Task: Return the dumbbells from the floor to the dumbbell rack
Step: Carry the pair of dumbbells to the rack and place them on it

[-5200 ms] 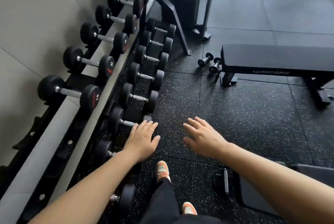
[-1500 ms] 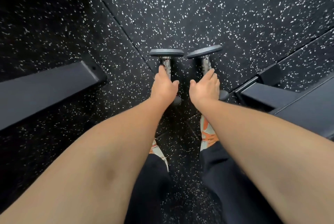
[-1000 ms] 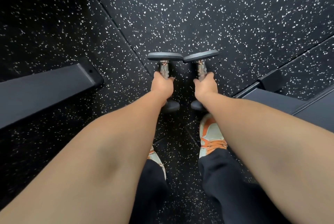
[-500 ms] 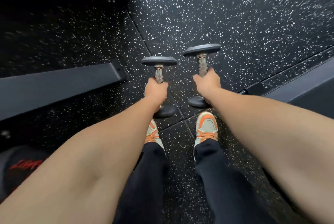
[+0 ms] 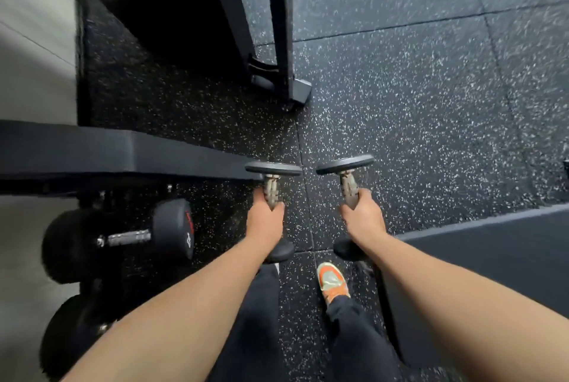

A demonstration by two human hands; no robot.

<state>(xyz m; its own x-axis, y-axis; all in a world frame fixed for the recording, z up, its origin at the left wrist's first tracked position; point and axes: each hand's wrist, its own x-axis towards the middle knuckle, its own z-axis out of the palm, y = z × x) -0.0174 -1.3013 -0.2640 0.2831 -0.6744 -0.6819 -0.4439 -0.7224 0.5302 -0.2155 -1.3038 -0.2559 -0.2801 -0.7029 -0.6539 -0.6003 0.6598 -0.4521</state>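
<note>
I carry two small black dumbbells with metal handles, lifted off the floor and pointing away from me. My left hand (image 5: pixel 265 217) is shut on the handle of the left dumbbell (image 5: pixel 273 168). My right hand (image 5: pixel 363 215) is shut on the handle of the right dumbbell (image 5: pixel 345 164). Each near end is partly hidden under a wrist. The dumbbell rack (image 5: pixel 123 155) lies at the left, its black end bar beside the left dumbbell. A larger racked dumbbell (image 5: pixel 123 238) sits on it below the bar.
A machine's black upright frame (image 5: pixel 284 43) stands ahead with its foot on the speckled rubber floor (image 5: pixel 431 104). A black bench edge (image 5: pixel 492 246) is close on my right. A pale wall (image 5: pixel 34 43) is at far left. My orange shoe (image 5: pixel 332 281) is below.
My hands closed on the two dumbbells and lifted them off the floor. I have turned and stood up, so the rack with its racked dumbbell now shows at my left.
</note>
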